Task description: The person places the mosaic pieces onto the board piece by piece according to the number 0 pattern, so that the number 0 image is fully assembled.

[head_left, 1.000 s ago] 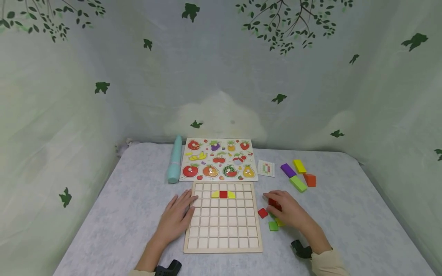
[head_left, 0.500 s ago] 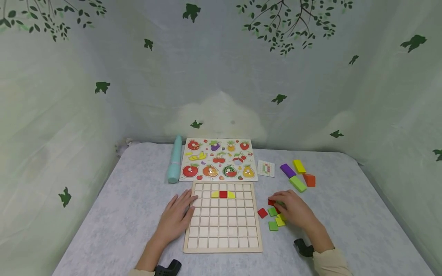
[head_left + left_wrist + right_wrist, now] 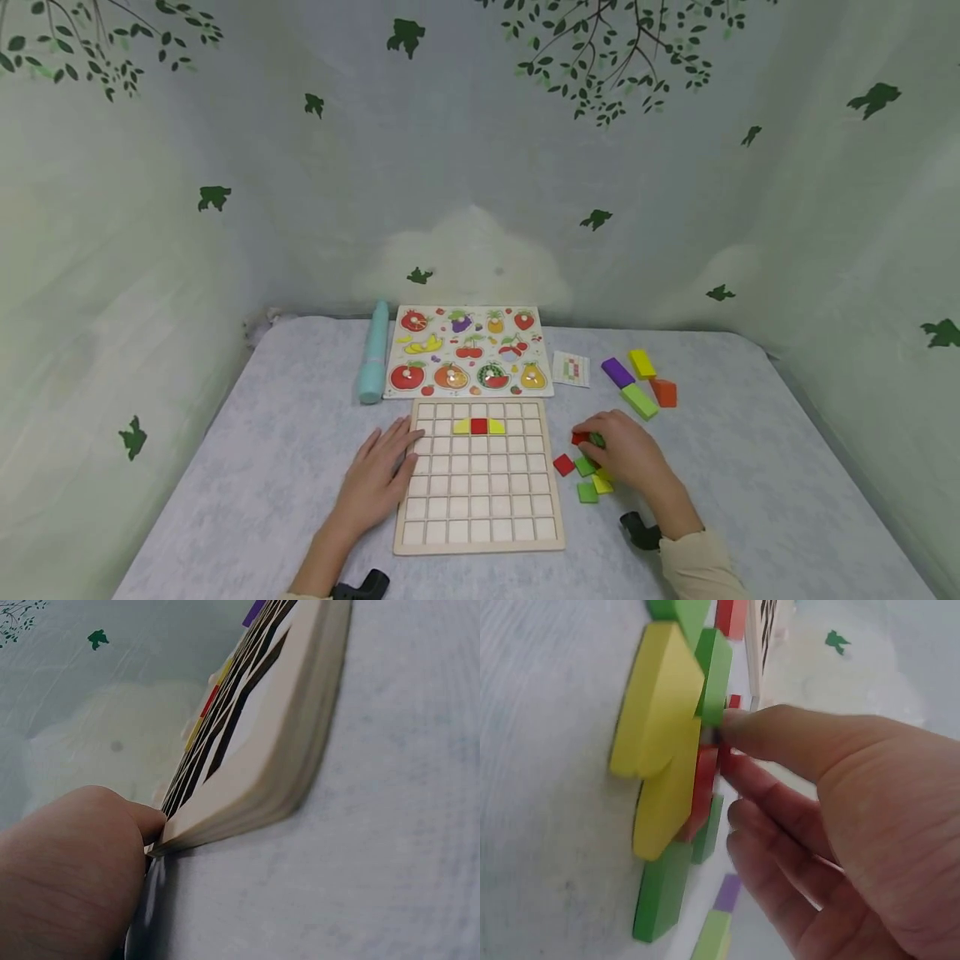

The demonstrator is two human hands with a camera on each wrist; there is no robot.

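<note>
My left hand lies with extended fingers along the left side of a wooden grid board. In the left wrist view, the thumb touches the board's corner. A red square block sits in the grid between two yellow pieces. Right of the board, my right hand is over a small pile of blocks. Its thumb and index finger pinch a red block, mostly hidden by the fingertips. Around it lie yellow blocks, green blocks and another red block.
A fruit puzzle board lies behind the grid, with a teal cylinder at its left. A small printed card is at its right. Farther right are purple, yellow, light green and orange blocks.
The right hand has shifted slightly over the pile, uncovering green and yellow blocks beneath its fingers. The left hand stays on the board. The head view has tilted a little.
</note>
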